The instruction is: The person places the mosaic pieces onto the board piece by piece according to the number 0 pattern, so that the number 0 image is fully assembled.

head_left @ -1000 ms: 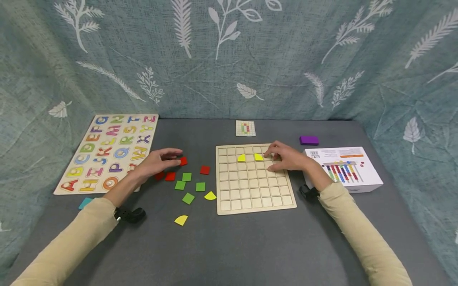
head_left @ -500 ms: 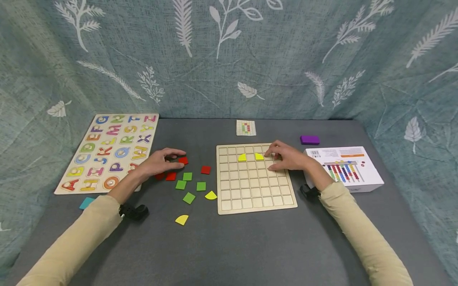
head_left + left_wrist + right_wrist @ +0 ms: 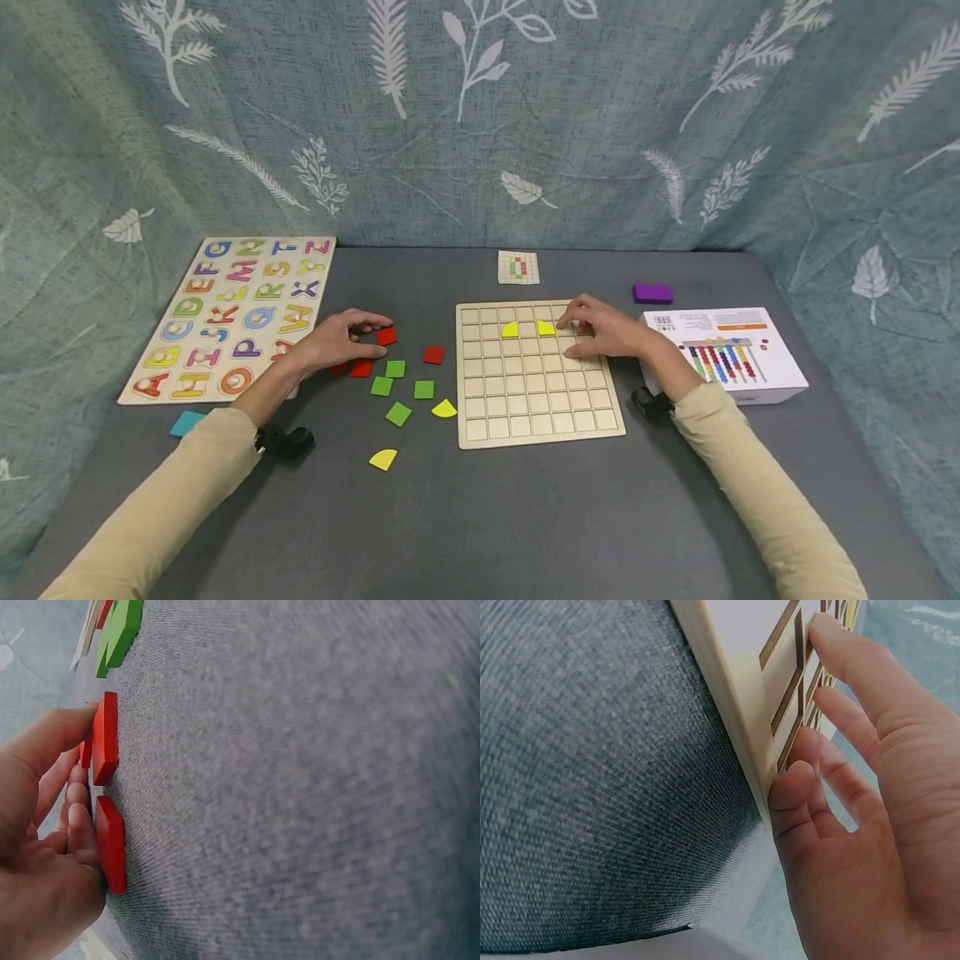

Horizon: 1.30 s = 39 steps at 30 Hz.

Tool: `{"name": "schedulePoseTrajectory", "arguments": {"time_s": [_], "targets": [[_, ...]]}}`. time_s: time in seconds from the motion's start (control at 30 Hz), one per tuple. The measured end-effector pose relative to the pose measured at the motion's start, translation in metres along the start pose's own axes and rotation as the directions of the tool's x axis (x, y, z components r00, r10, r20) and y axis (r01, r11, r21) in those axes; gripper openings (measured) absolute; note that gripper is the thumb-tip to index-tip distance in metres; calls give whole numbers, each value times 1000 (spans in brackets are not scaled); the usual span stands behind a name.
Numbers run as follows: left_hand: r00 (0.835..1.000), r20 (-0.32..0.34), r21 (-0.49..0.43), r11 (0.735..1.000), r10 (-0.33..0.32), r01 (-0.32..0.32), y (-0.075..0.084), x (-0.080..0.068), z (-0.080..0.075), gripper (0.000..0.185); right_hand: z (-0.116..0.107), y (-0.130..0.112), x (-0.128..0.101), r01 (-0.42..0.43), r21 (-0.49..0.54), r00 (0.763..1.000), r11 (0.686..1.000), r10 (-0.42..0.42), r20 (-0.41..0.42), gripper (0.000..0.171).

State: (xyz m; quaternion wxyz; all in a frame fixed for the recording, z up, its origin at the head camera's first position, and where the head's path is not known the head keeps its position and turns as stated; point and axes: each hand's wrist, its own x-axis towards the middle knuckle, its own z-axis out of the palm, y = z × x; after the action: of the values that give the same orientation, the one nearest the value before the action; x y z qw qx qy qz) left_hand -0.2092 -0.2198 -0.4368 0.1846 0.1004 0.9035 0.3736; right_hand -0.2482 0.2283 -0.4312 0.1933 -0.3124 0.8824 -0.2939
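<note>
In the head view my left hand (image 3: 339, 340) is low over the tiles, its thumb and fingertips on either side of a red square tile (image 3: 387, 336) that lies on the table. Whether they pinch that tile is not clear. Two more red tiles (image 3: 111, 844) lie under and beside this hand in the left wrist view. My right hand (image 3: 603, 329) rests on the right side of the gridded wooden board (image 3: 517, 387), fingers loosely bent and holding nothing. Just left of its fingertips, one of two yellow quarter-circle tiles (image 3: 546, 327) sits in a board cell; the other yellow tile (image 3: 510, 330) is farther left.
Several green squares (image 3: 423, 390), a red square (image 3: 433, 355) and two yellow quarter-circles (image 3: 383, 459) lie left of the board. An alphabet board (image 3: 168, 337), a pattern card (image 3: 518, 267), a purple block (image 3: 652, 293), a white box (image 3: 765, 367) and a blue tile (image 3: 186, 422) surround the area.
My left hand has shifted slightly right, bringing its fingertips around the red tile's edges. My right hand has stayed in place on the board.
</note>
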Motion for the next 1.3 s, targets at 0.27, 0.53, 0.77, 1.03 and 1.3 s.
{"name": "schedulePoseTrajectory", "arguments": {"time_s": [0.27, 0.53, 0.77, 1.03, 1.3], "targets": [[999, -24, 28, 999, 26, -25, 2, 2, 1, 49, -1, 0, 0, -5, 5, 1000, 1000, 5, 2, 42], [999, -30, 44, 998, 39, -38, 1, 2, 1, 47, -1, -3, 1, -5, 4, 1000, 1000, 5, 10, 43], [998, -41, 49, 998, 40, -38, 1, 4, 3, 47, -1, -3, 0, -3, 7, 1000, 1000, 3, -3, 42], [999, -51, 19, 1000, 18, -17, 1, 4, 3, 44, 1, -1, 0, 11, -4, 1000, 1000, -11, -15, 40], [999, -38, 35, 999, -4, 5, 1, 4, 2, 45, -1, -2, 0, 4, 3, 1000, 1000, -4, -3, 40]]}}
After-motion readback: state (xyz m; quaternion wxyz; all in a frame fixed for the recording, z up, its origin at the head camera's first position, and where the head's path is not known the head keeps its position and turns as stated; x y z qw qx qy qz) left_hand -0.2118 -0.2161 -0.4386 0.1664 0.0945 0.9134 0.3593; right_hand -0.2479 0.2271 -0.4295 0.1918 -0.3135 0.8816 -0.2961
